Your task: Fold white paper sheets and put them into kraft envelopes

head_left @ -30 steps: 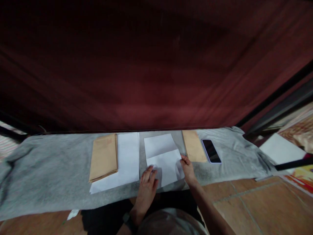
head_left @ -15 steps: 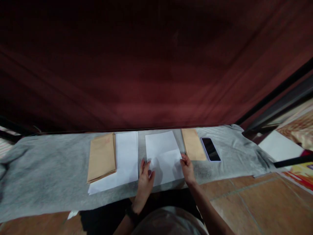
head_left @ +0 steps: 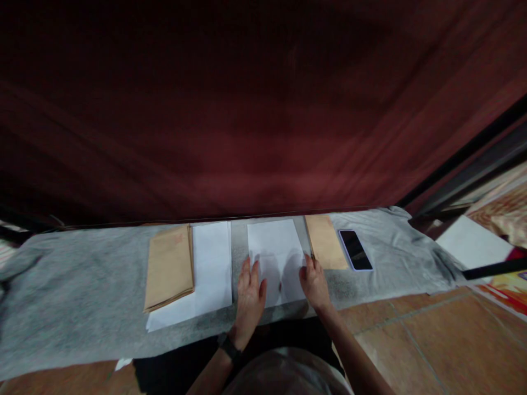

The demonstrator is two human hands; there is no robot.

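Note:
A white sheet of paper [head_left: 275,236] with a crease across its middle lies in front of me on a grey cloth. My left hand [head_left: 250,291], a dark band on its wrist, rests along the paper's left edge with its fingers stretched out and thumb apart. At the right edge, my right hand [head_left: 315,282] has its fingers bent and pinched on the paper's side. Just right of it lies a brown envelope [head_left: 327,241]. To the left, a stack of brown envelopes [head_left: 169,269] partly covers a pile of white paper [head_left: 213,269].
A phone [head_left: 356,250] with a pale case lies right of the single envelope. The grey cloth [head_left: 90,285] covers the narrow table, and a dark red panel [head_left: 263,137] rises behind it. Tiled floor [head_left: 453,334] shows at the lower right.
My left hand has moved slightly up and right, its fingers flatter on the paper. The raised lower part of the sheet has flattened. My right hand stays at the right edge.

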